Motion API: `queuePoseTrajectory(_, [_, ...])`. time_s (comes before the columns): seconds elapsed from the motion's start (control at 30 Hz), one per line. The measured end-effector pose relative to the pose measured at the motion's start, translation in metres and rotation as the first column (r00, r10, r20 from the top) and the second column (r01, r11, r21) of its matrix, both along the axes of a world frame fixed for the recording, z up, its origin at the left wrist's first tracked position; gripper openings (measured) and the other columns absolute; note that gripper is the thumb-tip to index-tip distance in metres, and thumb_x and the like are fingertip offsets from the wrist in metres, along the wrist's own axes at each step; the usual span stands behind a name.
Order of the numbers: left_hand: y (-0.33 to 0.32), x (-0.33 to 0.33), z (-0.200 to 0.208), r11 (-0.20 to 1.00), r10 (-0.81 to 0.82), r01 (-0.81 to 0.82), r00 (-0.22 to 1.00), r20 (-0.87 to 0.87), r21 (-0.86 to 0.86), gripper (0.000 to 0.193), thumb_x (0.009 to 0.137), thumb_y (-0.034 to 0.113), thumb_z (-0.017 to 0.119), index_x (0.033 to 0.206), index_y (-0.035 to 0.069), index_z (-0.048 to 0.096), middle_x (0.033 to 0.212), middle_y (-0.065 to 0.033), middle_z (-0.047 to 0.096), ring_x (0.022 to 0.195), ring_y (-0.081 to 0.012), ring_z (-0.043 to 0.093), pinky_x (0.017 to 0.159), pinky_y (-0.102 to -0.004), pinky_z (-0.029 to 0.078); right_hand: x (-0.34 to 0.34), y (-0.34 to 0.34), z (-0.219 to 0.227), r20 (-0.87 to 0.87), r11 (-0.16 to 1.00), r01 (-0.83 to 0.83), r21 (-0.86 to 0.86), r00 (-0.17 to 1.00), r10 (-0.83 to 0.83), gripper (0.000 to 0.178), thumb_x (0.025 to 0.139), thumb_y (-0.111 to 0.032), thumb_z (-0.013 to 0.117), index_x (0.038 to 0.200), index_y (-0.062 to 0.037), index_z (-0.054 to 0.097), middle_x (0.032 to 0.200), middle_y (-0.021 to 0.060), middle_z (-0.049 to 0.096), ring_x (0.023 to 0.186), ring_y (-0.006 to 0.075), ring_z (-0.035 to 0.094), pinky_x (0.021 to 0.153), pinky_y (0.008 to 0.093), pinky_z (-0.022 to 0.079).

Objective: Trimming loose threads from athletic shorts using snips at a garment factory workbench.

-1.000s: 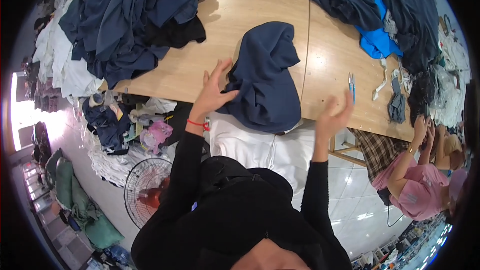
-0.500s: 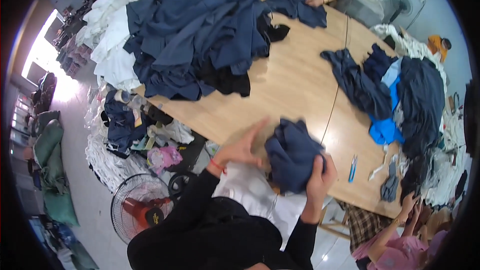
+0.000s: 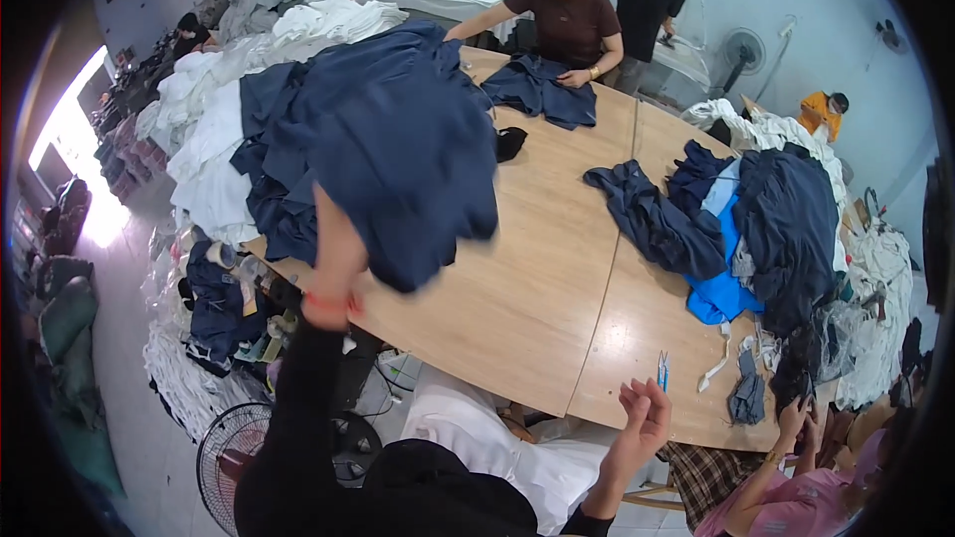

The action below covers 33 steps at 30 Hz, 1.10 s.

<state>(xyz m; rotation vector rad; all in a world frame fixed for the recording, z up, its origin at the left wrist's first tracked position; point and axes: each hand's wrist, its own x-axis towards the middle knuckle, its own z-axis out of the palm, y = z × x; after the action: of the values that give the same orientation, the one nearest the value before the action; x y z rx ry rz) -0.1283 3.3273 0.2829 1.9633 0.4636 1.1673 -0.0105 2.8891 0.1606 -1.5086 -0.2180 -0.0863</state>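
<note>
The left hand (image 3: 336, 247) reaches forward to the near side of a navy garment (image 3: 423, 174), its fingers hidden behind the cloth, so how far they are closed, and how firmly they grip, cannot be told. The right hand (image 3: 640, 428) is empty and partly open, palm turned up with the fingers loosely curled, near the counter's near edge; blue-handled thread snips (image 3: 664, 371) lie just beyond its fingertips.

The navy garment spreads in front of a navy clothing pile (image 3: 277, 104) on the left of the counter (image 3: 527, 268). Motion blurs the garment's lower part and the left hand, and the cloth's similar colour makes its far border hard to separate from the pile. The picture's dark rim cuts off the floor fan (image 3: 234, 467) at lower left and a person in pink (image 3: 796, 502) at lower right.

The counter is pale wood with a seam across it. On its right side lie dark garments (image 3: 796, 224), a bright blue cloth (image 3: 718, 288) and a small grey cloth (image 3: 746, 395). White fabric (image 3: 487, 428) hangs below the near edge. Across the counter, a person in a brown top (image 3: 572, 30) rests one hand on a dark garment (image 3: 532, 89); behind, a pedestal fan (image 3: 742, 52) stands by the pale blue wall (image 3: 816, 10).
</note>
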Motion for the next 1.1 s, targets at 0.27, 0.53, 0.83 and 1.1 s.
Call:
queuePoseTrajectory(0.27, [0.171, 0.089, 0.037, 0.731, 0.678, -0.681, 0.731, -0.077, -0.033, 0.112, 0.085, 0.037, 0.084, 0.166, -0.005, 0.020, 0.165, -0.0370, 0.031, 0.154, -0.0546, 0.028, 0.124, -0.0583, 0.031, -0.009, -0.015, -0.004, -0.038, 1.000, -0.017, -0.018, 0.999, 0.016, 0.030, 0.112, -0.019, 0.060, 0.134, 0.0008, 0.064, 0.113, 0.0135, 0.073, 0.101, 0.0209, 0.073, 0.091, 0.0360, 0.061])
queuePoseTrajectory(0.53, [-0.092, 0.081, -0.215, 0.900, -0.026, 0.260, 0.835, -0.550, 0.351, 0.097, 0.096, 0.040, 0.074, 0.172, 0.012, 0.020, 0.177, -0.0263, 0.009, 0.164, -0.0444, 0.009, 0.129, -0.0636, 0.012, -0.062, 0.040, 0.153, 0.343, 0.412, -0.597, 0.688, 0.768, 0.541, 0.092, 0.102, -0.045, 0.071, 0.171, -0.0131, 0.019, 0.143, 0.0130, 0.056, 0.115, 0.0218, 0.069, 0.103, 0.0546, 0.045])
queuePoseTrajectory(0.83, [-0.131, 0.069, -0.243, 0.877, 0.000, 0.292, 0.795, -0.607, 0.382, 0.072, 0.110, 0.040, 0.053, 0.170, 0.012, 0.025, 0.178, -0.0204, 0.007, 0.164, -0.0407, 0.012, 0.131, -0.0573, 0.017, -0.082, 0.092, 0.222, 0.606, -0.189, -0.694, 0.694, 0.422, 0.674, 0.090, 0.104, -0.047, 0.068, 0.171, -0.0165, 0.016, 0.166, 0.0152, 0.034, 0.117, 0.0405, 0.063, 0.114, 0.0681, 0.045])
queuePoseTrajectory(1.1, [-0.131, 0.085, -0.255, 0.883, 0.010, 0.270, 0.806, -0.592, 0.383, 0.074, 0.107, 0.040, 0.056, 0.169, 0.011, 0.028, 0.178, -0.0213, 0.012, 0.163, -0.0432, 0.015, 0.130, -0.0599, 0.019, -0.058, 0.064, 0.213, 0.619, -0.037, -0.746, 0.665, 0.522, 0.587, 0.086, 0.106, -0.042, 0.069, 0.171, -0.0165, 0.019, 0.162, 0.0077, 0.038, 0.111, 0.0331, 0.066, 0.116, 0.0621, 0.038])
